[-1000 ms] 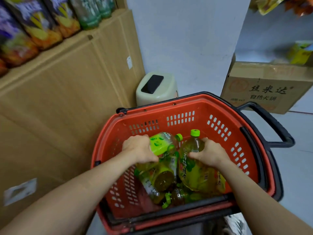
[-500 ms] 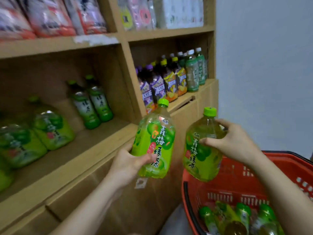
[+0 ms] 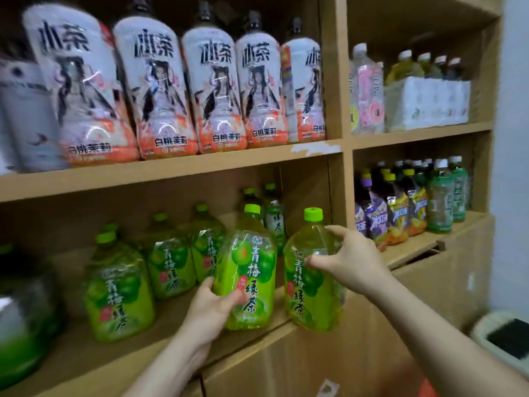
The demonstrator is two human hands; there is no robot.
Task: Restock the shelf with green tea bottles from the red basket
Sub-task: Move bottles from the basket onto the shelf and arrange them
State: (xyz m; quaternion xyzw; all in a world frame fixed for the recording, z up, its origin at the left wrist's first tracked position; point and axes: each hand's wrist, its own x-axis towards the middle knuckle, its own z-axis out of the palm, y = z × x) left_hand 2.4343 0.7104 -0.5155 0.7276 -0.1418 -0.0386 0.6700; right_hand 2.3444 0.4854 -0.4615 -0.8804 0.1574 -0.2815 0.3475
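Note:
My left hand (image 3: 213, 306) grips the lower part of a green tea bottle (image 3: 249, 262) with a green cap, upright at the front edge of the lower wooden shelf (image 3: 71, 365). My right hand (image 3: 347, 260) holds a second green tea bottle (image 3: 310, 293) by its shoulder, just right of the first and at the shelf's front edge. Several matching green tea bottles (image 3: 120, 287) stand further back and to the left on the same shelf. The red basket is out of view except for a red sliver (image 3: 426, 389) at the bottom.
White peach-jasmine tea bottles (image 3: 160, 90) fill the shelf above. A vertical divider (image 3: 337, 179) stands just right of the held bottles; beyond it are purple, yellow and green small bottles (image 3: 409, 202). A beige bin with a black lid (image 3: 503, 339) sits at lower right.
Both hands lifted a bottle each out of the red basket and carried them up and left to the lower shelf's front edge. The view swung from the basket up to the shelves.

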